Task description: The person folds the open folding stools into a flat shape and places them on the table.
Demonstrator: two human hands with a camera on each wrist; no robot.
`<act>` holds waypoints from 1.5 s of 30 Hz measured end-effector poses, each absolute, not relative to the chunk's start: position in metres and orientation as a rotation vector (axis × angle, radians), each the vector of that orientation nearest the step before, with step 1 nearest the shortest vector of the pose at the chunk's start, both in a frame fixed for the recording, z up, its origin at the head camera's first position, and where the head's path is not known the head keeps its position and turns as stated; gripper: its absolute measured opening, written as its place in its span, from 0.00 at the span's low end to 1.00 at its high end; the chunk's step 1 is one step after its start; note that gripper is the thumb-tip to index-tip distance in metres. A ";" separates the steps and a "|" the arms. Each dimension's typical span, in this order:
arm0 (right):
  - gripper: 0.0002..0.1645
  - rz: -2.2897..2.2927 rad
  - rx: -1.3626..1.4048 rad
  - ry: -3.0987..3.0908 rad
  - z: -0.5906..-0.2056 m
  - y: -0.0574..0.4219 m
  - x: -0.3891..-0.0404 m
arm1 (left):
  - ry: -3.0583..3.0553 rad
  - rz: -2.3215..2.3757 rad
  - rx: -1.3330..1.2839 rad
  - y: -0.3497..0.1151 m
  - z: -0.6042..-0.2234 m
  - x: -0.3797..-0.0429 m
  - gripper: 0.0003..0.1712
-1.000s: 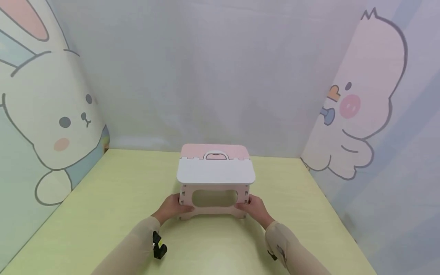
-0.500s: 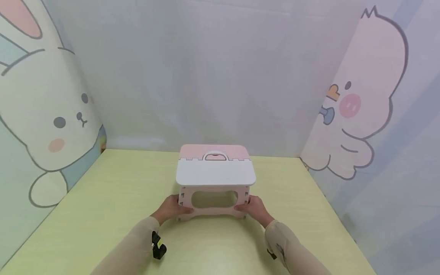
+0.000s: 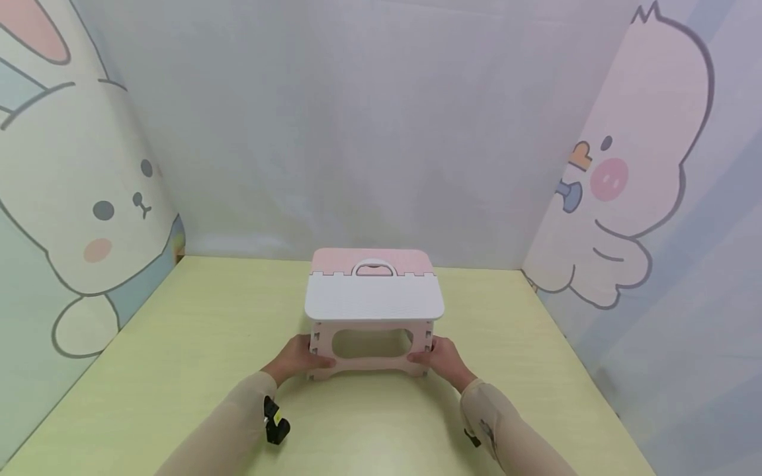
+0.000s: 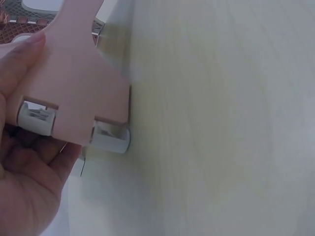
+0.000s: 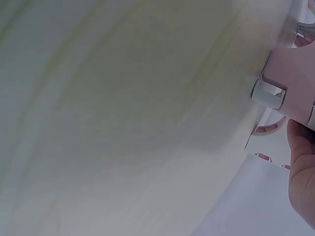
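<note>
A pink and white folding step stool (image 3: pixel 374 297) stands unfolded on the table in the head view, its white carry handle (image 3: pixel 374 264) lying flat in the top. My left hand (image 3: pixel 297 358) grips the stool's left side low down, thumb over the front leg panel. On the opposite side my right hand (image 3: pixel 443 360) holds it the same way. Up close in the left wrist view, the pink leg panel (image 4: pixel 81 73) sits between thumb and fingers. The right wrist view catches part of the right hand (image 5: pixel 302 172) against the pink leg panel (image 5: pixel 295 88).
The pale yellow-green table (image 3: pixel 208 330) runs back to a light curtain (image 3: pixel 357 132). A cartoon rabbit (image 3: pixel 89 185) is printed on the left side and a pink cartoon figure (image 3: pixel 643 165) on the right. A black strap device (image 3: pixel 276 422) sits at the left wrist.
Both hands keep their hold and the stool stays in place. The whole view has shifted slightly.
</note>
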State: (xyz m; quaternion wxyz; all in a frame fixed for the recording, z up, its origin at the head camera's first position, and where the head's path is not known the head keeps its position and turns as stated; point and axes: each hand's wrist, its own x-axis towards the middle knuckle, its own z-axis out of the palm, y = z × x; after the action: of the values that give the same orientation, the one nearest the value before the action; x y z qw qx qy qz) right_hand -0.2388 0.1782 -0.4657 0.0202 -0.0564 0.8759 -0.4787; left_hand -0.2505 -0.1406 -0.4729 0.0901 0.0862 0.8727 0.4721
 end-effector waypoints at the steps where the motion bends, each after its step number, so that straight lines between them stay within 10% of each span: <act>1: 0.20 -1.493 -0.178 2.709 -0.466 0.178 -0.239 | 2.593 1.403 0.263 -0.141 -0.473 -0.251 0.29; 45: 0.20 -1.506 -0.200 2.665 -0.472 0.181 -0.244 | 2.518 1.448 0.369 -0.147 -0.477 -0.255 0.30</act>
State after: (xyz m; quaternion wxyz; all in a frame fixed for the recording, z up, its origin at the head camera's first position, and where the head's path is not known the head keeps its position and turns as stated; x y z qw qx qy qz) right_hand -0.2437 0.1814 -0.4720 0.0368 -0.0650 0.8681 -0.4907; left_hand -0.2547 -0.1466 -0.4767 0.1066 0.1254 0.8550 0.4919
